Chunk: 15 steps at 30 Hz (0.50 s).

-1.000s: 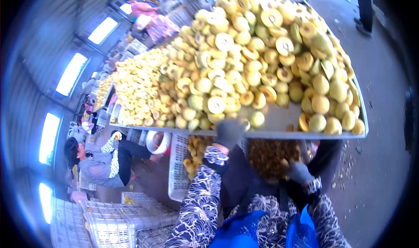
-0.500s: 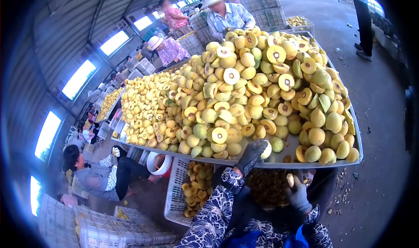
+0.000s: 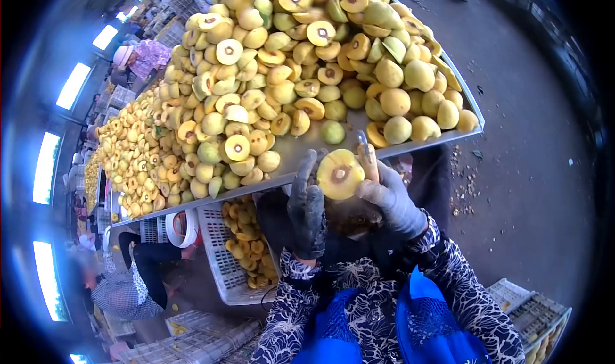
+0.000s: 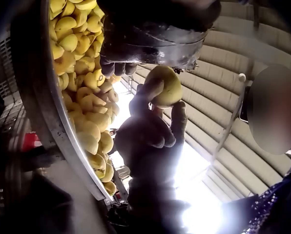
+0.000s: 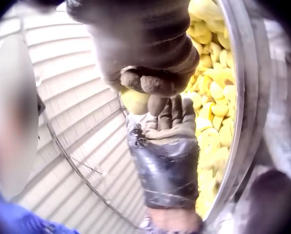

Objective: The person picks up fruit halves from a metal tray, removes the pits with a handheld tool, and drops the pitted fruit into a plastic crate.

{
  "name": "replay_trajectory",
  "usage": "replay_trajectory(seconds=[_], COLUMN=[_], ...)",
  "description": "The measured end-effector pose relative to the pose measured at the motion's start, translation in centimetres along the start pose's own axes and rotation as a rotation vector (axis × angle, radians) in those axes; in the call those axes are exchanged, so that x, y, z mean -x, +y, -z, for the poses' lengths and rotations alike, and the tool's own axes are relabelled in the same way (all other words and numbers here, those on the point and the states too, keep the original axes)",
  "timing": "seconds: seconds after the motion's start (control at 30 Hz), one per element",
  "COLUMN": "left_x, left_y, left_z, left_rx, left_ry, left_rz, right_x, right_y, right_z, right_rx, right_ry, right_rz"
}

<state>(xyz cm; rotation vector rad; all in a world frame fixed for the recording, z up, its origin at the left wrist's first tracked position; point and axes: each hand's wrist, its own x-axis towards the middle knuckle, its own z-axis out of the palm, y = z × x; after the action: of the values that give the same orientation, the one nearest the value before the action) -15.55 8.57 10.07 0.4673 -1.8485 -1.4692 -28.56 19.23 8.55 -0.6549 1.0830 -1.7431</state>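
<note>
A yellow peach half, its cut face and brown pit showing, is held up between my two hands in front of the tray. My right hand grips it with the thumb at its edge, along with a short wooden-handled tool that has a metal tip. My left hand, gloved and wrapped in dark tape, stands upright beside the fruit with its fingers straight. In the right wrist view the left palm faces up below the right fingers. The left wrist view shows the peach from its skin side.
A metal tray heaped with peach halves spans the area ahead. Below its edge stands a plastic crate of halves, beside a white bucket. A seated person is at left; stacked crates stand at right.
The left hand has come back from the tray edge and its fingers have straightened. The right hand has risen from above the bin and now holds the peach half. The head view has shifted.
</note>
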Motion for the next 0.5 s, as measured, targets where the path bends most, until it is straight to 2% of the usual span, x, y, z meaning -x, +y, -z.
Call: replay_trajectory(seconds=[0.03,0.1,0.17,0.27,0.33,0.37,0.4,0.43,0.5], left_x=[0.5,1.4,1.8,2.5,2.3,2.2,2.3,2.1,1.9], left_y=[-0.7,-1.7,-0.9,-1.2,-1.6,-2.6,-3.7,-4.5,-4.5], left_z=[-0.2,-0.5,-0.6,-0.8,-0.7,-0.8,-0.7,-0.7,-1.1], left_rx=[0.115,0.337,0.025,-0.111,-0.056,0.14,0.176,0.211,-0.003], left_ry=[0.0,0.013,0.061,0.087,0.071,0.101,0.122,0.144,0.177], left_rz=[0.029,0.081,0.025,-0.017,-0.044,0.021,0.075,0.129,0.053], right_x=[0.4,0.2,-0.3,-0.1,0.0,-0.1,-0.2,-0.3,-0.5], right_y=[-0.3,0.1,0.0,2.2,2.3,2.0,1.9,2.0,2.0], right_z=[0.1,-0.1,-1.5,-1.4,-1.1,-0.8,-0.6,-0.5,-0.9], right_rx=[-0.089,-0.077,0.051,0.385,0.358,0.376,0.391,0.543,0.84], right_ry=[-0.068,-0.061,0.077,0.234,0.211,0.175,0.138,0.114,0.168], right_rz=[-0.106,-0.088,0.08,0.204,0.183,0.175,0.17,0.263,0.321])
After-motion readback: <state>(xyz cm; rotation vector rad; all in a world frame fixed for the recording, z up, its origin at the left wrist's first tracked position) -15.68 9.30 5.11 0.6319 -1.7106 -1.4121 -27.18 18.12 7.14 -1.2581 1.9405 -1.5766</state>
